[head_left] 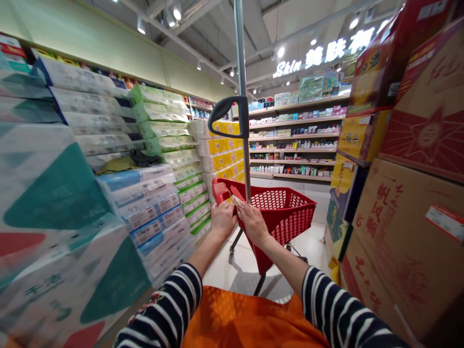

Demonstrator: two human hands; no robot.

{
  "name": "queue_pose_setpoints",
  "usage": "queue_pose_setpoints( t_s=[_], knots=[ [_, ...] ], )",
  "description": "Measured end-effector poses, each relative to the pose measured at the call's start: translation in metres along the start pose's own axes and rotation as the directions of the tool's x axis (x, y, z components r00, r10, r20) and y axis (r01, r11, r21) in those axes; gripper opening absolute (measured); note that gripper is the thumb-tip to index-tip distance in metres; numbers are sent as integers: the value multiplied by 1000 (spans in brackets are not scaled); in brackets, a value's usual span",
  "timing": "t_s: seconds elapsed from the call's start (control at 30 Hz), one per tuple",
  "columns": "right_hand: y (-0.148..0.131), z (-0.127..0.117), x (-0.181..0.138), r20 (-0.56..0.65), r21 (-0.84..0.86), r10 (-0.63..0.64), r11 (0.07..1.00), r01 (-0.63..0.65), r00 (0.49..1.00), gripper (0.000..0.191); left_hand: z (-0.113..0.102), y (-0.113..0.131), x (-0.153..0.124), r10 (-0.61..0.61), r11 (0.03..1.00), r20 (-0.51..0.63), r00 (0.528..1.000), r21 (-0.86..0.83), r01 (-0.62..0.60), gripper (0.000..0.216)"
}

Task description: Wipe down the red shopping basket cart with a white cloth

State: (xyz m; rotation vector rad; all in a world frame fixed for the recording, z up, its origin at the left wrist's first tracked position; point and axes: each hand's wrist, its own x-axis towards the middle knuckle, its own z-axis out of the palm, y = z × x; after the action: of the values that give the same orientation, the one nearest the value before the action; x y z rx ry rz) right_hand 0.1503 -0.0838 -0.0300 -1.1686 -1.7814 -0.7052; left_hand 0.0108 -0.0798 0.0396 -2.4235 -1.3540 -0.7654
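Observation:
My left hand [223, 220] and my right hand [253, 221] meet in front of me, close to the near end of a red shopping cart [286, 224]. The fingers of both are bent and closed around a small pale, yellowish-white thing [236, 199] whose kind I cannot make out. Just beyond my left fingertips is a red, box-like piece [220, 191]; whether it belongs to the cart is unclear. A metal pole [240, 53] with a grey loop handle [228, 116] rises upright behind my hands.
Stacked tissue packs [152, 203] line the left side, with a dark and yellow-green cloth item [123, 162] on top. Cardboard cartons [406, 232] are piled close on the right. Shelves of small bottles and boxes [297, 130] stand at the back, beyond the pale floor [232, 275].

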Motion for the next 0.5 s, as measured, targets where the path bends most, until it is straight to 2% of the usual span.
queue_pose_setpoints(
  t_s=[0.13, 0.3, 0.5],
  knots=[
    [13, -21, -4, 37, 49, -35, 998, 33, 999, 37, -4, 16, -10, -7, 1000, -22, 1000, -21, 7, 33],
    [22, -40, -6, 38, 142, -23, 990, 17, 999, 35, -8, 29, -16, -6, 997, 1, 1000, -78, 6, 49],
    [23, -44, 3, 14, 163, 20, 986, -22, 1000, 35, 0, 23, -9, 76, 987, 9, 997, -142, -74, 59]
  ],
)
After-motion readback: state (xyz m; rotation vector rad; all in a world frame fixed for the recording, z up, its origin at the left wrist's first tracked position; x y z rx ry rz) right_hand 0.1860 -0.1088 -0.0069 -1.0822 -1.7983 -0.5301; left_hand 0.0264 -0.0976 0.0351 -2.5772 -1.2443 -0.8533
